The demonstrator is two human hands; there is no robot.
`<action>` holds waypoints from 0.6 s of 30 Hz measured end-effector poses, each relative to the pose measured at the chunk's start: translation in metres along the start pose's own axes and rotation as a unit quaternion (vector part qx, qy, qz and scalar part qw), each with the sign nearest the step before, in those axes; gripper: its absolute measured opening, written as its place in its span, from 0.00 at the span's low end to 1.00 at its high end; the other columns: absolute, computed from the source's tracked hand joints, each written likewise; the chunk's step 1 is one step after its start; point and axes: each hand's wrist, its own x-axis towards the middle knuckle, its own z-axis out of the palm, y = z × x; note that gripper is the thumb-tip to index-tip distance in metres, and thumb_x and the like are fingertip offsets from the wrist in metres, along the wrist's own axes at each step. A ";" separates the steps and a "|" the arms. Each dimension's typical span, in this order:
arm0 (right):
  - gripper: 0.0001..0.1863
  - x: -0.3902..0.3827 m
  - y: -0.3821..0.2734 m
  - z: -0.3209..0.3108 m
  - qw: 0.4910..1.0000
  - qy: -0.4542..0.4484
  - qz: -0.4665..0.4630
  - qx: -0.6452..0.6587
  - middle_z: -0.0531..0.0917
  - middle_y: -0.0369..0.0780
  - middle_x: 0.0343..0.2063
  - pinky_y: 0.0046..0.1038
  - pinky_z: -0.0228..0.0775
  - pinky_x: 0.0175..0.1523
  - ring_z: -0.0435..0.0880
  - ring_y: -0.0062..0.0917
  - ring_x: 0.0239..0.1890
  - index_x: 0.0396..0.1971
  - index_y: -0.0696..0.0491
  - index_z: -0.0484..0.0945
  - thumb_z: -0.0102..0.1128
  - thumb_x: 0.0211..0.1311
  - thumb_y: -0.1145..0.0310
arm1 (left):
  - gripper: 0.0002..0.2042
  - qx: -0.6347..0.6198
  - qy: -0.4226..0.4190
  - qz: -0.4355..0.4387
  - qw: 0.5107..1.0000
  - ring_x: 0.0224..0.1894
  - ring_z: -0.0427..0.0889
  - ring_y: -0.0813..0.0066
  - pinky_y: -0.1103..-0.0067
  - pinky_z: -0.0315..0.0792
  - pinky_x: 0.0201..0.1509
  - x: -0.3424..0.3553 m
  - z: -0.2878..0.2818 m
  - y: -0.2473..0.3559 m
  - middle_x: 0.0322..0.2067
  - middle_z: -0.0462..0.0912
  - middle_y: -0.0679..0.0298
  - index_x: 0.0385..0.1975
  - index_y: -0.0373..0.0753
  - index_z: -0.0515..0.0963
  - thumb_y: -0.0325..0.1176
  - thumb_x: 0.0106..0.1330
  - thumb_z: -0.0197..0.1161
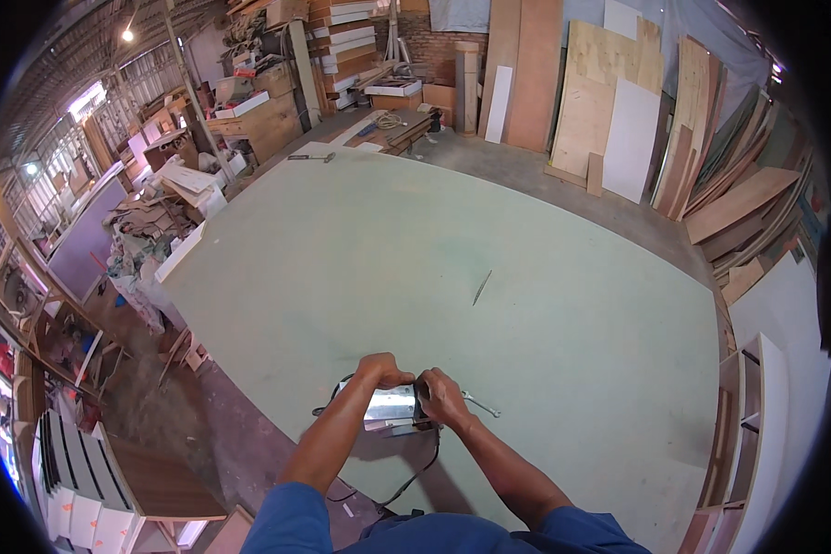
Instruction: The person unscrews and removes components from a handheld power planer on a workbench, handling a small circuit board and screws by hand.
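Near the front edge of the big pale green table (360,249) stands a corded power tool (390,404) with a shiny silver body and a dark end. Its exact kind is hard to make out. My left hand (385,370) is closed over its far side, with the fingers partly hidden. At the dark right end, my right hand (443,397) has its fingers bent and pressed against the tool. A chrome wrench (482,403) lies just right of my right hand. Farther off, a thin dark pointed rod (482,287) lies on the tabletop.
A black cord (420,475) hangs from the tool toward my body. At the table's far left corner lies a small metal tool (311,158). Leaning boards (609,102) line the back right. Stacked panels (92,480) stand at lower left, and an open shelf unit (743,434) is at right.
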 end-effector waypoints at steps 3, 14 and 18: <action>0.07 0.003 0.000 -0.005 0.999 -0.014 0.000 0.032 0.83 0.49 0.36 0.43 0.77 0.47 0.84 0.47 0.38 0.33 0.57 0.81 0.66 0.60 0.69 | 0.37 -0.002 0.014 0.003 1.000 0.50 0.87 0.51 0.65 0.79 0.55 -0.003 0.001 0.000 0.47 0.88 0.48 0.43 0.35 0.88 0.69 0.53 0.67; 0.05 0.001 -0.009 0.000 1.000 0.010 -0.022 0.005 0.82 0.49 0.35 0.43 0.76 0.44 0.84 0.47 0.39 0.33 0.57 0.80 0.65 0.57 0.75 | 0.35 -0.012 0.014 0.001 1.000 0.47 0.88 0.52 0.65 0.80 0.52 0.001 0.003 -0.003 0.43 0.89 0.48 0.41 0.37 0.89 0.68 0.53 0.66; 0.06 0.001 -0.012 -0.003 0.995 0.015 0.067 0.070 0.83 0.49 0.35 0.42 0.76 0.44 0.84 0.46 0.39 0.35 0.56 0.81 0.64 0.56 0.77 | 0.35 -0.006 0.009 0.008 1.000 0.48 0.88 0.52 0.65 0.80 0.53 0.001 0.002 -0.001 0.43 0.89 0.48 0.41 0.37 0.89 0.68 0.53 0.66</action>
